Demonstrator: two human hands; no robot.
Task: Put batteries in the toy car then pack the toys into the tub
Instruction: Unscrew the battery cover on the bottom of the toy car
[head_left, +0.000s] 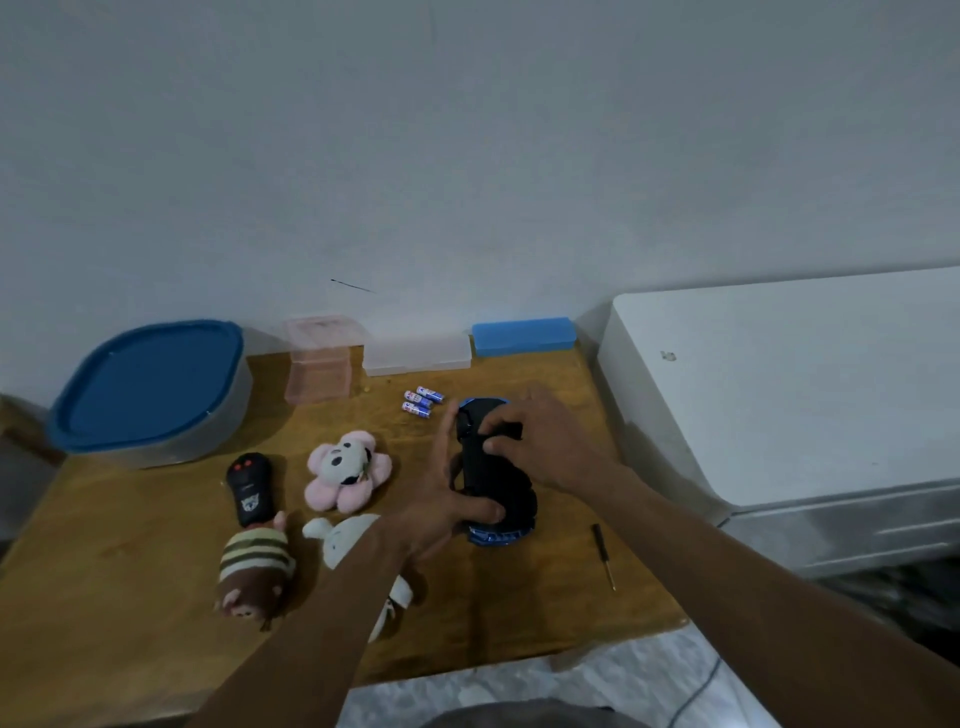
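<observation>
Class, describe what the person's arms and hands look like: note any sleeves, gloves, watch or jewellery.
The left forearm and right forearm are bare to the picture's edge, no sleeve in view. The left hand and right hand wear no gloves. No watch, bracelet or ring shows on the wrists or visible fingers.

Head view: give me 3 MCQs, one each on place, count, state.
1. The screwdriver lies where? A. right of the toy car B. in the pink box C. beside the remote
2. Loose batteries on the table? A. one B. three C. six
3. The tub is: A. lidded B. open, empty C. tipped over
1 A, it lies on the wood right of the toy car; 2 B, three lie together behind the toy car; 3 A, its blue lid is on.
</observation>
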